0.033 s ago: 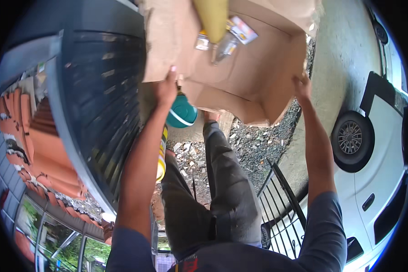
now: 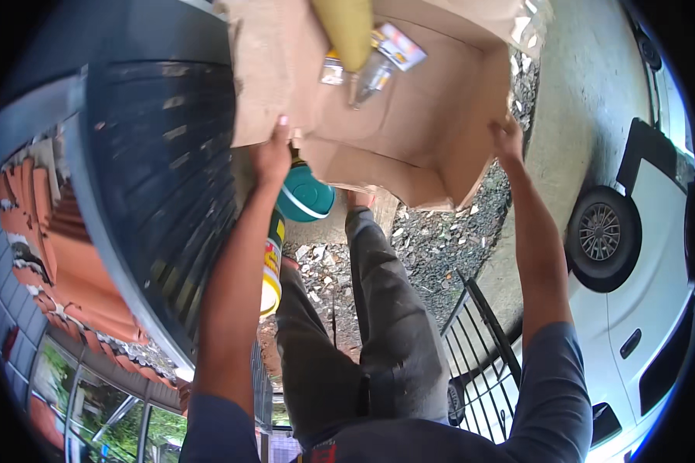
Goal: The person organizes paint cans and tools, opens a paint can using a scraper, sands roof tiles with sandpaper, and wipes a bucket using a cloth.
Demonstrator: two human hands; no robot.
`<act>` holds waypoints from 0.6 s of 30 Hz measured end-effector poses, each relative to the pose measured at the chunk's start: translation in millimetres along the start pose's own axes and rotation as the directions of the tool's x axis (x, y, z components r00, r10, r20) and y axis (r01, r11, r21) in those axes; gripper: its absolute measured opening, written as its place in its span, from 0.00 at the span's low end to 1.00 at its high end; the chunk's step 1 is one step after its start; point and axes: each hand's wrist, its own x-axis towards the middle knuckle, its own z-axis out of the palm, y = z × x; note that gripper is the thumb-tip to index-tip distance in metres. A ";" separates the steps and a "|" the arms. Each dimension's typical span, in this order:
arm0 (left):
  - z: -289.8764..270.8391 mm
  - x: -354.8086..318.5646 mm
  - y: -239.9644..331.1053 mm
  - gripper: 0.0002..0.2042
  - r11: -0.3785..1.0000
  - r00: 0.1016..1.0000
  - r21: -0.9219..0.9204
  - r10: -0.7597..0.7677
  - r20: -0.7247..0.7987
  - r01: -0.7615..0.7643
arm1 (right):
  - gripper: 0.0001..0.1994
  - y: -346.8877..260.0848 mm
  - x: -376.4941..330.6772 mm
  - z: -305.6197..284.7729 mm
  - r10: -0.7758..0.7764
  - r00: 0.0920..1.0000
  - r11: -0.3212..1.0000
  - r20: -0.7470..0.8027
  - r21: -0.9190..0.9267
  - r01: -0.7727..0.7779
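An open cardboard box with torn edges is held up in front of me. My left hand is closed on its near left edge, the thumb pointing up along the flap. My right hand grips the right wall. Inside lie a yellow-olive tapered object, cut off by the top of the view, a clear plastic package with a printed card, and a small clear packet. Below my left wrist shows a teal bucket with a white handle. A yellow-and-white cylindrical container is partly hidden by my left forearm.
Dark slatted metal panelling stands close on the left, with stacked orange roof tiles beyond. Gravel lies by my feet. To the right are a concrete strip, a black metal grille and a parked white vehicle.
The box and both my hands have shifted slightly left, the contents keeping their places in it. More of the yellow-and-white container shows beside my left forearm.
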 end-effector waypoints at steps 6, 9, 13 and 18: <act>19.9 23.5 -86.2 0.29 0.874 0.915 -0.291 -0.403 0.019 0.390 | 0.21 46.3 59.4 130.2 0.117 0.991 0.952 0.059 -0.291 -0.095; 11.2 17.8 -123.7 0.30 0.857 0.884 -0.279 -0.465 -0.056 0.433 | 0.23 61.8 62.2 165.1 0.149 0.988 0.884 0.047 -0.454 -0.112; 1.5 3.1 -134.8 0.31 0.794 0.813 -0.370 -0.563 -0.148 0.483 | 0.24 47.8 46.0 188.2 -0.322 0.909 0.729 -0.264 -0.681 0.060; 6.4 -73.8 -153.2 0.29 0.663 0.662 -0.135 -0.747 -0.064 0.736 | 0.30 21.0 64.6 246.4 -0.305 0.898 0.737 0.316 -0.518 0.433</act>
